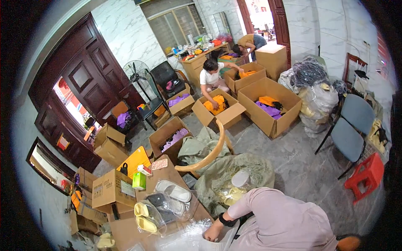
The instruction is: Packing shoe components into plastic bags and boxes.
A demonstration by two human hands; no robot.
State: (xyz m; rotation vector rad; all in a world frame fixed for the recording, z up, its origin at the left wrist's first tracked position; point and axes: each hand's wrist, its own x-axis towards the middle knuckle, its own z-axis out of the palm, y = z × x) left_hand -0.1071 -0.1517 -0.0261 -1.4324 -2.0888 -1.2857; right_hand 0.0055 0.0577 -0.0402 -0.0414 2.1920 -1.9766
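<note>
My right hand (214,231), below a black wristband (228,220) and pink sleeve (268,209), is closed on a white slipper (229,239) at the lower edge. Its fingertips are partly hidden in the opening. My left hand is out of view. Clear plastic wrap (184,239) lies beside the slipper on a brown tabletop (125,234). Further along sit bagged yellow slippers (145,225), dark grey slippers (157,200) and white slippers (178,192).
A green box (139,181) and a cardboard carton (111,190) stand left. A curved wooden armrest (209,157) and a mesh sack (255,167) lie beyond. Two people (212,77) bend over cartons (268,106) behind. A blue-grey chair (347,131) and red stool (366,178) stand right.
</note>
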